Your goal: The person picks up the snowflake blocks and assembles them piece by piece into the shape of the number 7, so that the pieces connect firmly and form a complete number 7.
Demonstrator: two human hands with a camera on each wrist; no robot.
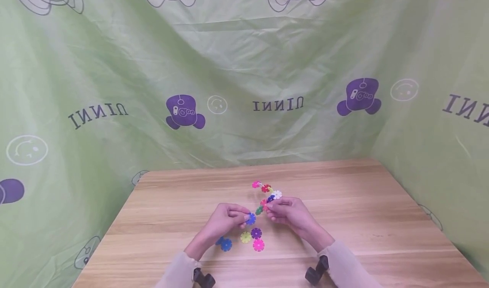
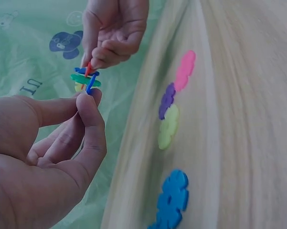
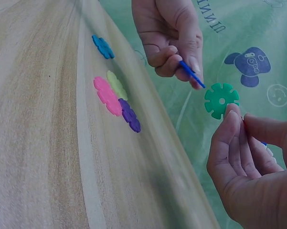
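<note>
My left hand (image 1: 223, 221) pinches a blue snowflake disc (image 1: 251, 219), a flat notched plastic piece, between thumb and fingertips. My right hand (image 1: 292, 213) pinches a chain of interlocked snowflake discs by a coral-red disc (image 1: 263, 204) near its lower end. A green disc (image 3: 221, 101) forms that end and points toward the left hand. In the right wrist view, the blue disc's edge lies close to the green one. Farther along the chain come dark blue, a white disc (image 1: 277, 194), yellow, a red disc (image 1: 265, 188) and a pink disc (image 1: 256, 185). The right fingers partly cover the chain.
Loose discs lie on the wooden table (image 1: 172, 194) below the hands: pink (image 1: 258, 245), purple (image 1: 256, 233) and yellow-green (image 1: 245, 237) close together. Blue discs (image 1: 226, 244) lie beside the left wrist. A green printed cloth (image 1: 237, 139) hangs behind the table and at its sides.
</note>
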